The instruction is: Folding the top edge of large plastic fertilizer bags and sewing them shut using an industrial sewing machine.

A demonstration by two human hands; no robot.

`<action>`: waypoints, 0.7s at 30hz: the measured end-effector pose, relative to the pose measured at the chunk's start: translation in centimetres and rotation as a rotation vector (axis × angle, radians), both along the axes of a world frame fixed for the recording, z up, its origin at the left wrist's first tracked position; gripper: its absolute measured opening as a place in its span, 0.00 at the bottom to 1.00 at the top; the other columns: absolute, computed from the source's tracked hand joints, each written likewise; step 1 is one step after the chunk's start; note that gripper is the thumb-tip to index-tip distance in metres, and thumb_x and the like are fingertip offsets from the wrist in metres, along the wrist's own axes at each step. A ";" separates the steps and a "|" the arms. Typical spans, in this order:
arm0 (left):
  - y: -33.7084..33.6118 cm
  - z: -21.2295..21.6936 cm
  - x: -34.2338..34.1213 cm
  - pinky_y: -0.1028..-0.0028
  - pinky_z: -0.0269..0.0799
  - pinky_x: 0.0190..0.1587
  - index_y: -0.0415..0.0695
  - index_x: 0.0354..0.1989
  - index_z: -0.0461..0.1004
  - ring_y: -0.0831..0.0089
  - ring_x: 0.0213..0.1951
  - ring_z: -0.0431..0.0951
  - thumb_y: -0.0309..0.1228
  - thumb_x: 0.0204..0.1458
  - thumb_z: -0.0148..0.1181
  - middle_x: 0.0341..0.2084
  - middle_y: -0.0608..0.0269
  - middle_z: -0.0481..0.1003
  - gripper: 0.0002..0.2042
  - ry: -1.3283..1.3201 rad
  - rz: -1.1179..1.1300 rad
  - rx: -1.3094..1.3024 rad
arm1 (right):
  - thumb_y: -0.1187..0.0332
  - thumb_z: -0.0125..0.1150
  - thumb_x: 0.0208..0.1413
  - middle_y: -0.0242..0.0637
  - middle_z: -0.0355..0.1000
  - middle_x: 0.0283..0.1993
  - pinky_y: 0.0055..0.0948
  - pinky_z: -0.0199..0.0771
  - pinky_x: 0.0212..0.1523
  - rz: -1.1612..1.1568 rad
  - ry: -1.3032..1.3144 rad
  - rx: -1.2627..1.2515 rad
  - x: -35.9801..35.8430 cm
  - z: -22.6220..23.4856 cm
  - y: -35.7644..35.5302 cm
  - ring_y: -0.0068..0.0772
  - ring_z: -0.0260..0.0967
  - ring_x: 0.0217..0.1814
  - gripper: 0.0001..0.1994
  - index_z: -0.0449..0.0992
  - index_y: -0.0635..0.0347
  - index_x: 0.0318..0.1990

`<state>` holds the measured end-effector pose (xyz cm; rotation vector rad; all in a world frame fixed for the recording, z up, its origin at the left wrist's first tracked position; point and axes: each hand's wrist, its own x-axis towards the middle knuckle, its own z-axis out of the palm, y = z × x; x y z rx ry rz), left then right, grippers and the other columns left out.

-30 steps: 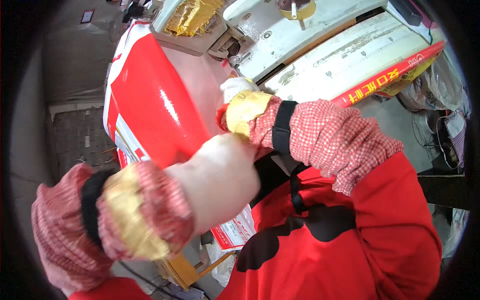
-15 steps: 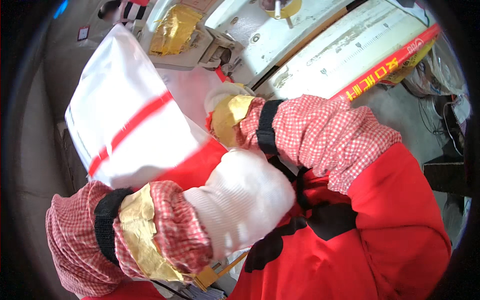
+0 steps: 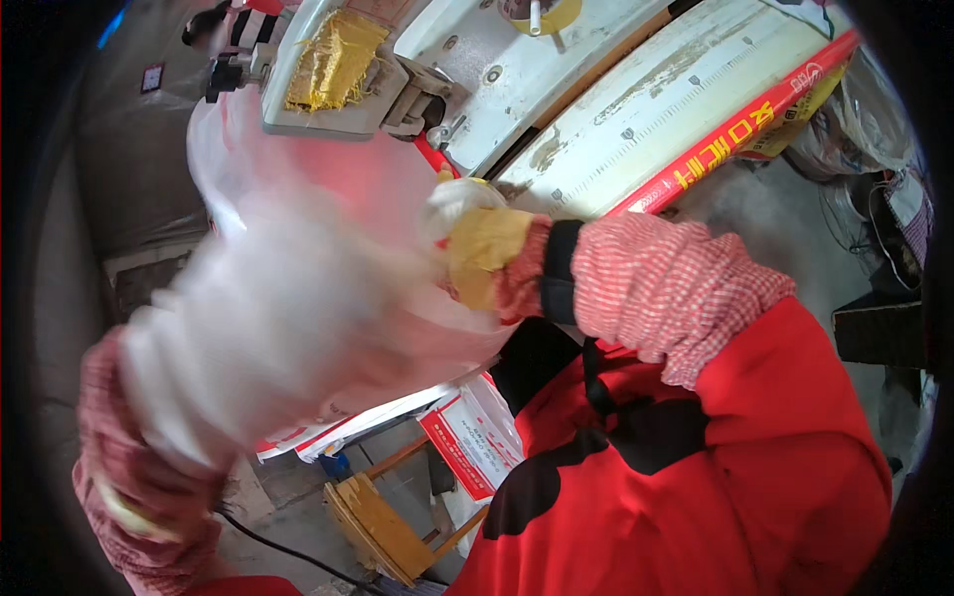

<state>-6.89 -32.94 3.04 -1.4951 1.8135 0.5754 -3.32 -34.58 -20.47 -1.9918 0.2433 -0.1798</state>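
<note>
My left hand [image 3: 298, 288], in a white knit glove, is smeared by motion over the middle left. Its fingers cannot be made out. Under and behind it spreads a thin white and pinkish-red plastic sack [image 3: 373, 184], also partly blurred. My right hand [image 3: 465, 202], gloved in white with a yellow patch at the wrist, is closed at the sack's upper right edge, beside the sewing machine [image 3: 338, 109]. A red strip [image 3: 433, 155] shows just beyond its fingers. Both forearms wear red checked sleeve covers; the right one has a black band.
A white worktable [image 3: 636, 109] with a ruler scale runs to the upper right, edged by a red strip with yellow lettering [image 3: 735, 139]. Yellow tape [image 3: 556, 18] lies on the machine bed. Below are a wooden stool [image 3: 373, 526], red-and-white printed sacks [image 3: 472, 437] and a black cable [image 3: 288, 551].
My left hand has swung up and left from the lower middle. The sack's raised white part has come down, uncovering the machine head and the stool. My right hand has shifted slightly right.
</note>
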 end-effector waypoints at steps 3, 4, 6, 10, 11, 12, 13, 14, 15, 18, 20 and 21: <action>2.7 2.1 2.5 0.67 0.65 0.23 0.46 0.21 0.74 0.60 0.21 0.71 0.28 0.31 0.60 0.15 0.64 0.70 0.06 0.088 0.037 -0.053 | 0.65 0.54 0.46 0.36 0.70 0.22 0.35 0.68 0.25 -0.073 0.111 -0.285 -4.4 -0.5 1.7 0.30 0.69 0.24 0.05 0.74 0.51 0.25; 2.5 1.8 1.9 0.67 0.64 0.22 0.48 0.20 0.74 0.61 0.20 0.71 0.29 0.30 0.61 0.15 0.63 0.70 0.05 0.276 0.053 -0.013 | 0.65 0.53 0.46 0.36 0.70 0.22 0.35 0.68 0.24 -0.110 0.157 -0.381 -5.6 -0.6 1.5 0.30 0.69 0.24 0.05 0.74 0.51 0.25; 5.5 -1.5 0.2 0.68 0.65 0.24 0.50 0.22 0.74 0.65 0.21 0.71 0.33 0.28 0.61 0.14 0.69 0.68 0.08 0.628 0.195 0.094 | 0.64 0.53 0.46 0.36 0.70 0.21 0.35 0.68 0.23 -0.163 0.240 -0.569 -3.6 0.6 1.8 0.30 0.69 0.23 0.05 0.74 0.51 0.25; 7.2 -7.4 -2.6 0.67 0.68 0.26 0.42 0.18 0.71 0.63 0.23 0.72 0.31 0.28 0.58 0.19 0.60 0.70 0.07 0.376 -0.218 -0.217 | 0.64 0.55 0.43 0.39 0.71 0.23 0.39 0.69 0.25 -0.184 0.155 -0.675 -2.5 -1.1 1.5 0.35 0.70 0.26 0.05 0.75 0.53 0.24; 5.1 -7.3 -3.2 0.67 0.69 0.26 0.42 0.17 0.71 0.61 0.23 0.73 0.31 0.29 0.57 0.19 0.58 0.70 0.06 0.376 -0.258 -0.178 | 0.65 0.56 0.42 0.40 0.71 0.23 0.40 0.70 0.27 -0.191 0.103 -0.675 -1.9 -2.1 0.7 0.38 0.71 0.27 0.06 0.76 0.54 0.24; 5.2 -8.4 -2.7 0.66 0.69 0.26 0.42 0.17 0.71 0.60 0.24 0.73 0.30 0.29 0.57 0.19 0.57 0.70 0.06 0.293 -0.167 -0.134 | 0.65 0.57 0.40 0.41 0.72 0.24 0.42 0.70 0.28 -0.208 0.043 -0.678 -1.9 -2.2 -0.4 0.41 0.71 0.29 0.06 0.76 0.55 0.23; 5.4 -9.5 -1.7 0.65 0.69 0.26 0.42 0.17 0.71 0.59 0.24 0.73 0.30 0.30 0.56 0.19 0.56 0.71 0.06 0.205 -0.045 -0.090 | 0.65 0.58 0.39 0.42 0.72 0.25 0.44 0.71 0.29 -0.197 -0.031 -0.675 -1.4 -1.5 -0.5 0.43 0.72 0.30 0.07 0.77 0.56 0.23; 5.5 -10.1 -0.3 0.65 0.69 0.26 0.43 0.17 0.71 0.58 0.24 0.73 0.31 0.32 0.56 0.18 0.55 0.71 0.05 0.169 0.023 -0.095 | 0.65 0.56 0.40 0.44 0.73 0.27 0.44 0.71 0.31 -0.207 0.059 -0.622 -0.6 -0.6 -0.4 0.45 0.72 0.32 0.08 0.78 0.57 0.25; 5.1 -9.9 1.2 0.64 0.69 0.25 0.44 0.18 0.72 0.57 0.24 0.73 0.32 0.34 0.56 0.17 0.55 0.71 0.06 0.133 0.097 -0.106 | 0.65 0.55 0.41 0.46 0.73 0.29 0.44 0.71 0.33 -0.214 0.145 -0.575 -0.1 1.2 -0.3 0.46 0.72 0.34 0.09 0.78 0.58 0.26; 4.6 -12.4 7.1 0.64 0.69 0.26 0.47 0.19 0.72 0.57 0.25 0.73 0.35 0.39 0.55 0.17 0.57 0.71 0.06 0.066 0.056 -0.353 | 0.64 0.54 0.42 0.48 0.72 0.36 0.45 0.71 0.36 -0.013 0.046 -0.374 0.9 1.3 -3.8 0.51 0.71 0.37 0.13 0.76 0.61 0.34; 3.1 -13.1 9.1 0.63 0.69 0.28 0.46 0.21 0.73 0.55 0.26 0.74 0.34 0.40 0.55 0.18 0.55 0.72 0.06 -0.087 0.120 -0.347 | 0.61 0.50 0.49 0.44 0.72 0.36 0.48 0.70 0.36 -0.100 0.055 0.589 2.0 -0.3 -3.8 0.48 0.71 0.36 0.13 0.72 0.58 0.37; 2.7 -13.3 10.4 0.63 0.69 0.28 0.46 0.21 0.73 0.55 0.26 0.74 0.34 0.40 0.55 0.18 0.55 0.72 0.06 -0.080 0.119 -0.377 | 0.58 0.47 0.53 0.41 0.72 0.36 0.50 0.69 0.37 -0.216 0.052 1.490 2.1 -1.0 -2.7 0.46 0.71 0.35 0.13 0.71 0.55 0.38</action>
